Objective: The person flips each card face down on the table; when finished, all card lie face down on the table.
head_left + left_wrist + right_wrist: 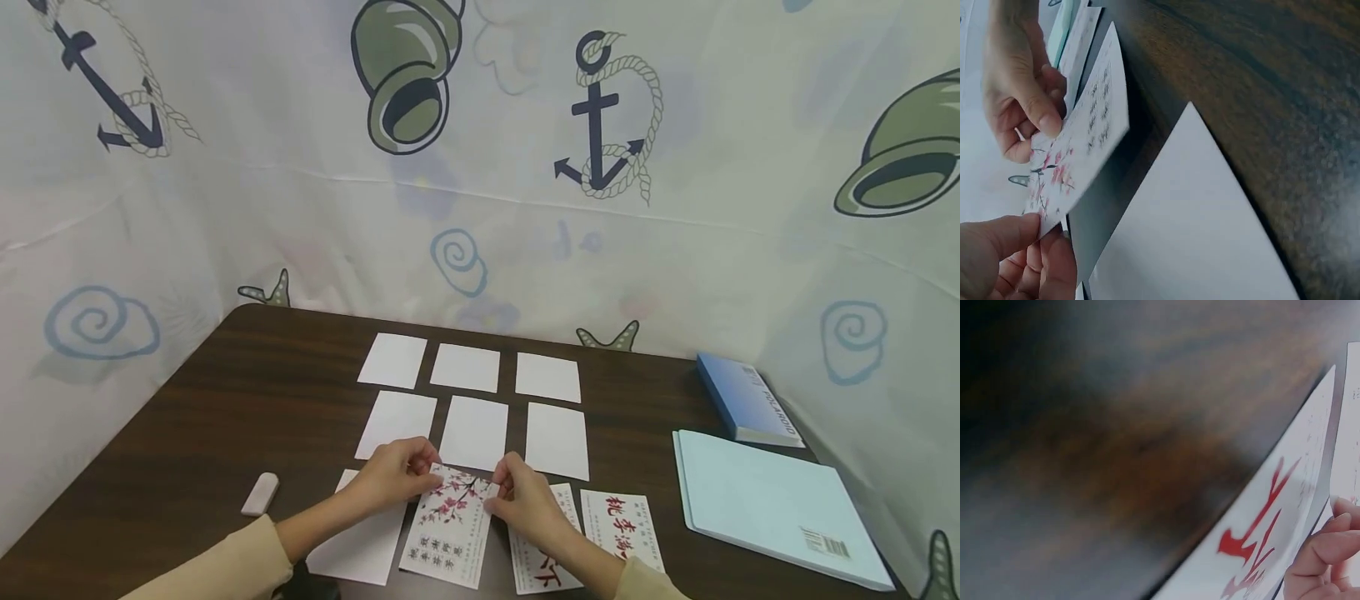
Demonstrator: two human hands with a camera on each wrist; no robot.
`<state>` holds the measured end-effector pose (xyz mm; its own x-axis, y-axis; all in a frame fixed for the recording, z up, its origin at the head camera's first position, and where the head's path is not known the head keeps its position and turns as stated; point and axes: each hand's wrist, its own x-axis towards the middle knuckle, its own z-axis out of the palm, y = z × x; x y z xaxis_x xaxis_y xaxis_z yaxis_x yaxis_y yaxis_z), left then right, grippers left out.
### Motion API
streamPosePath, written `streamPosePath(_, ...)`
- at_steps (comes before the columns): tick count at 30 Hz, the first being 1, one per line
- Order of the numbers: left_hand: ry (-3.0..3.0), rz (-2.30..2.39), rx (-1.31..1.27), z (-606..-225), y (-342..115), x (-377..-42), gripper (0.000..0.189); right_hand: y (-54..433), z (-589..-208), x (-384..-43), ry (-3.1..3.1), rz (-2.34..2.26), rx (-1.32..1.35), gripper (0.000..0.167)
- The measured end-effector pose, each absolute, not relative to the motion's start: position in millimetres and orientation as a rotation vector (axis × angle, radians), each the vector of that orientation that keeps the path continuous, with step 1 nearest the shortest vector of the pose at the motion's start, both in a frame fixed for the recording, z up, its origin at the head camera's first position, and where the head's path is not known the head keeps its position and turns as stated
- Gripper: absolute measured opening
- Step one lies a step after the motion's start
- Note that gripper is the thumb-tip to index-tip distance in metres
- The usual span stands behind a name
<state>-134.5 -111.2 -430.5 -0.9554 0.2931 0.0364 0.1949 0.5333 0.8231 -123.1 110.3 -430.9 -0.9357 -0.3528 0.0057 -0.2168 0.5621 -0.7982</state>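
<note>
Both hands hold a card (pixel 450 533) printed with pink blossom branches and rows of black characters. My left hand (pixel 395 473) pinches its upper left corner between thumb and fingers, and my right hand (pixel 528 504) pinches the upper right corner. In the left wrist view the card (pixel 1094 125) is tilted, its lower edge lifted above the dark table. Under my left forearm lies a blank white card (pixel 360 542). A card with red characters (pixel 536 571) is partly hidden by my right hand and wrist; a similar card (pixel 622 512) lies to its right.
Beyond the hands, blank white cards lie in a back row (pixel 465 367) of three and a nearer row (pixel 474 433) of three. A small white block (pixel 260 494) sits left. At right are a light-blue flat folder (pixel 772 500) and a blue box-like book (pixel 742 396). A patterned curtain (pixel 517 275) hangs behind.
</note>
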Motion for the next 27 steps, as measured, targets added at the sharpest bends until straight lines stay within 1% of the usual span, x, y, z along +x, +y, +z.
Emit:
streamPosePath(4,2.626,1.434,0.373,-425,-112,-133,0.013,104,-428,-118,2.603,-1.426,-0.459,0.026)
streamPosePath(8,2.599,1.450,0.353,-417,-112,-132,0.013,87,-425,-107,2.412,-1.590,-0.503,0.021)
streamPosePath(14,2.538,1.497,0.359,-407,-107,-131,0.012,65,-424,-96,2.253,-1.678,-0.455,0.031)
streamPosePath(17,2.464,1.552,0.354,-403,-107,-127,0.014,63,-422,-94,2.221,-1.700,-0.406,0.031)
streamPosePath(19,2.379,1.598,0.349,-402,-108,-125,0.019,64,-421,-93,2.151,-1.734,-0.374,0.028)
streamPosePath(22,2.220,1.650,0.323,-402,-110,-120,0.032,69,-417,-90,2.035,-1.805,-0.317,0.026)
streamPosePath(27,2.090,1.619,0.286,-412,-112,-110,0.045,82,-410,-86,1.945,-1.914,-0.236,0.029)
